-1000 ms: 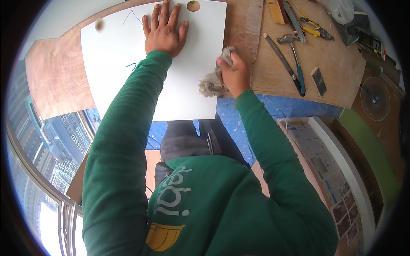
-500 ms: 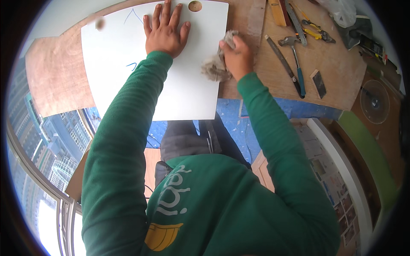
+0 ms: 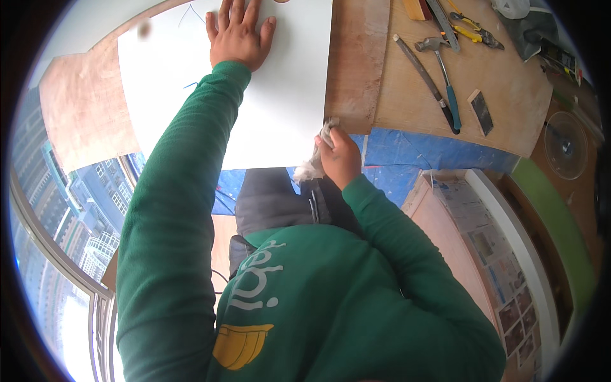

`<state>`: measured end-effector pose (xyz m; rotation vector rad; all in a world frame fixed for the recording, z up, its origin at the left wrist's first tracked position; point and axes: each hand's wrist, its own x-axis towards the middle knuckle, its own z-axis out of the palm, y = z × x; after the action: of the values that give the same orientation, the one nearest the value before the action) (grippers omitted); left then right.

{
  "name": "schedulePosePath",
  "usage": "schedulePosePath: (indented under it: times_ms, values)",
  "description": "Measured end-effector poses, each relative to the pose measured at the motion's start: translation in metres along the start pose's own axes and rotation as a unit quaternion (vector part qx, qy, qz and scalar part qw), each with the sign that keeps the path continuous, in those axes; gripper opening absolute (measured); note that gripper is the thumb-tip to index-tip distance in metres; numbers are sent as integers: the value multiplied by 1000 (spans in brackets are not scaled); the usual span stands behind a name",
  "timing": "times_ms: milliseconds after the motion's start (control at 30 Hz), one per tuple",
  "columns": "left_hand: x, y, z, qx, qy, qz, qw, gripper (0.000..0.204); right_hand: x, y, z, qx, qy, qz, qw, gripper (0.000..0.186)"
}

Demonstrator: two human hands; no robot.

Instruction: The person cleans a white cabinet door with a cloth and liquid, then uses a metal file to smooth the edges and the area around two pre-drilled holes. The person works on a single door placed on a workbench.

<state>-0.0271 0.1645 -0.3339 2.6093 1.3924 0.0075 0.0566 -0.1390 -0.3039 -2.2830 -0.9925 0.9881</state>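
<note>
A white board with blue pen marks and round holes lies on the plywood worktop. My left hand rests flat near the board's back, fingers spread, with nothing held. My right hand is closed around a crumpled pale grey rag at the board's front right corner, just off the worktop's edge. Part of the rag hangs below that edge, over my dark trousers.
At right lie a dark bar, hammer, yellow-handled snips, a small dark block and a plastic bag. A clear disc sits far right. A white-rimmed, paper-lined box stands below; a window is at left.
My right hand first moved up along the board's right edge, then came down toward me to the front corner with the rag. The board shifts slightly in view; my left hand stays on it.
</note>
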Motion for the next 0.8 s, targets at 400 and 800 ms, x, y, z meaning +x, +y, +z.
schedulePosePath:
  times_ms: [400,800]
  values:
    - [1,-7,5,-1,35,18,999,66,132,-52,-6,2,143,-7,990,31]
    - [0,-4,5,-3,13,16,1000,66,-86,20,4,184,5,164,969,23]
